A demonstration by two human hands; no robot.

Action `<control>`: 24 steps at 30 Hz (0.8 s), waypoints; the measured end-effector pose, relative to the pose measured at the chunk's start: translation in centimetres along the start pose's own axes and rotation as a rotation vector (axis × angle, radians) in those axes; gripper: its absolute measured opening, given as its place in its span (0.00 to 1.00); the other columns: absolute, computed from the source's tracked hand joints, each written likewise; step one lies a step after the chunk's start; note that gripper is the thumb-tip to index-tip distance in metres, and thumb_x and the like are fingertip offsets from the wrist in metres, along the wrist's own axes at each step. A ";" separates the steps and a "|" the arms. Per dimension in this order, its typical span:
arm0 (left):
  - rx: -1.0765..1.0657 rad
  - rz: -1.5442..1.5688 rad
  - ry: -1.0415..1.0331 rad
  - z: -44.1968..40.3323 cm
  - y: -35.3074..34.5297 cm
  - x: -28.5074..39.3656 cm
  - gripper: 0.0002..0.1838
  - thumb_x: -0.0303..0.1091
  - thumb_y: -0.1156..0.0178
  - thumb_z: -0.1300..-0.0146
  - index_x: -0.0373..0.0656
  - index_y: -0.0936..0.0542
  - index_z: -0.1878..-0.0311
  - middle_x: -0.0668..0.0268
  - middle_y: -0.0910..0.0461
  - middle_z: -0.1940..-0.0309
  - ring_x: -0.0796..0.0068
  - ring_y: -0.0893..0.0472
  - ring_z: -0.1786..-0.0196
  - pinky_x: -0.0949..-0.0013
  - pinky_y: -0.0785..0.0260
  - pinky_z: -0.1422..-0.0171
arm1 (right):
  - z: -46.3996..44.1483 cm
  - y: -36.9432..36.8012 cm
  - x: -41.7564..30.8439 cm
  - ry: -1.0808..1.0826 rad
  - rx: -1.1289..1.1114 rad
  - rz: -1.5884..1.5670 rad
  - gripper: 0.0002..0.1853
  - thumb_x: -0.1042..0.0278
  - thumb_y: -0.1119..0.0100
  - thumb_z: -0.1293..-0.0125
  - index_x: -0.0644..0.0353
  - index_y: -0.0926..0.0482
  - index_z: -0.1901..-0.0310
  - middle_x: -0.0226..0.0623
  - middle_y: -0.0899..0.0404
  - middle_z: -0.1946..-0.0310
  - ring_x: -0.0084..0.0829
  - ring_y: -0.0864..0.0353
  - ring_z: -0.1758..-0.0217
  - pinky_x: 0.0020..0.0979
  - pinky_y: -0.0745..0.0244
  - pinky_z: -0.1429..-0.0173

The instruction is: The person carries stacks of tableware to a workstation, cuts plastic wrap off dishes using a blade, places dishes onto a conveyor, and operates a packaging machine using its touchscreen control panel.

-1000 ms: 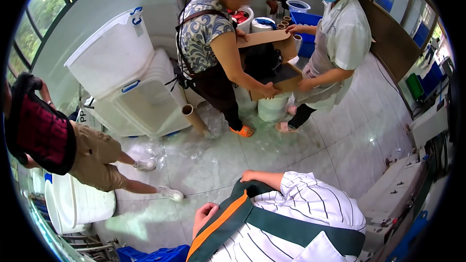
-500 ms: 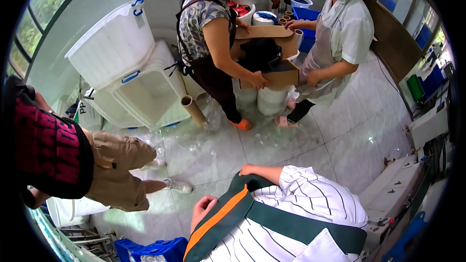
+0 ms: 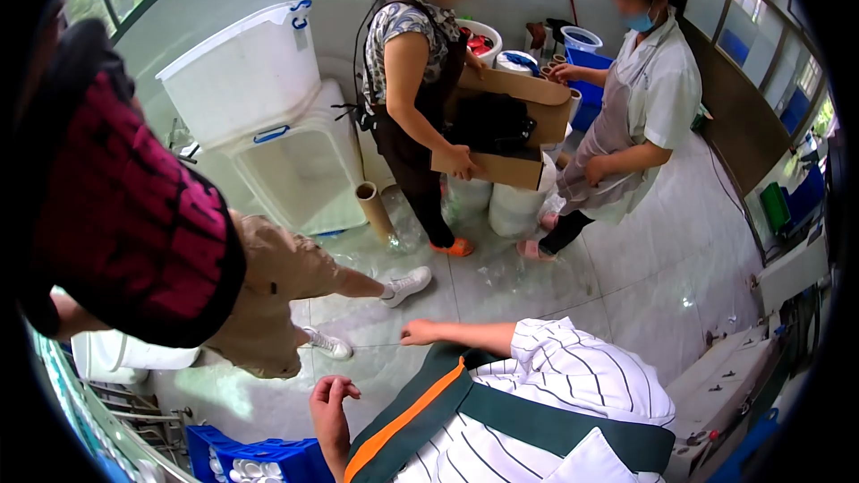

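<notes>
My left hand (image 3: 335, 401) is raised at the lower middle, beside the dark green apron (image 3: 407, 411) with an orange stripe. Its fingers are loosely bent and a little apart, with nothing seen in them. Farther up, my right hand (image 3: 419, 333) is held out over the floor past the apron's edge. The fingers there are curled in, and no object shows. Ahead, a co-worker in a patterned shirt holds an open cardboard box (image 3: 497, 166) with a black item (image 3: 492, 122) inside. A masked person (image 3: 658, 89) in white stands at the box's other side.
A person in a black and pink shirt (image 3: 143, 214) stands close at left. Clear plastic bins (image 3: 242, 80) are stacked by the wall, near a cardboard tube (image 3: 374, 208). Plastic film lies on the floor. A blue crate (image 3: 300, 461) holds white pieces; machinery (image 3: 725, 384) lines the right.
My right hand has come away from the apron's edge and moved left. My left hand has dropped lower and left. The person at left has stepped nearer the middle. My view has shifted.
</notes>
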State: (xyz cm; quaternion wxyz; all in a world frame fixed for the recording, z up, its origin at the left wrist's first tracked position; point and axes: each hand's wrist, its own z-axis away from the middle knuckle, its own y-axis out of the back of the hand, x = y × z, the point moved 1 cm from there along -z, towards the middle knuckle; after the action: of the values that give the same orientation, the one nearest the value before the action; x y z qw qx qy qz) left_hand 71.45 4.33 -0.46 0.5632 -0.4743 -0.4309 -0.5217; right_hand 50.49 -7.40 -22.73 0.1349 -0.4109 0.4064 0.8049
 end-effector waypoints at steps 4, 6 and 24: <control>0.003 0.045 -0.019 5.8 -0.7 -2.0 0.10 0.32 0.50 0.37 0.34 0.26 0.66 0.63 0.24 0.77 0.75 0.25 0.72 0.73 0.33 0.62 | 1.8 -2.4 -6.7 0.205 -0.022 -0.035 0.17 0.56 0.46 0.45 0.61 0.22 0.59 0.43 0.20 0.62 0.40 0.21 0.58 0.34 0.29 0.53; 0.001 0.087 -0.026 8.0 -0.8 -3.2 0.10 0.32 0.49 0.37 0.34 0.26 0.66 0.62 0.24 0.77 0.74 0.25 0.72 0.72 0.32 0.63 | 2.9 -3.9 -9.6 0.299 -0.014 -0.059 0.17 0.57 0.44 0.47 0.61 0.20 0.63 0.43 0.20 0.65 0.40 0.21 0.60 0.35 0.28 0.54; 0.319 0.108 -0.158 21.4 -5.2 1.2 0.10 0.33 0.48 0.38 0.33 0.25 0.67 0.64 0.25 0.77 0.75 0.25 0.71 0.74 0.34 0.61 | 10.7 -2.2 -21.6 0.485 -0.122 -0.015 0.18 0.62 0.45 0.41 0.64 0.25 0.53 0.44 0.22 0.57 0.35 0.22 0.54 0.32 0.29 0.50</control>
State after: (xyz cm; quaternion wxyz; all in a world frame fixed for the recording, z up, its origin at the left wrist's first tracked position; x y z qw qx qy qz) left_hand 66.53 25.18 4.94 0.6228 -0.4410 -0.5248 -0.3771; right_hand 59.39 4.70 -3.73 0.0143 -0.6026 0.3744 0.7046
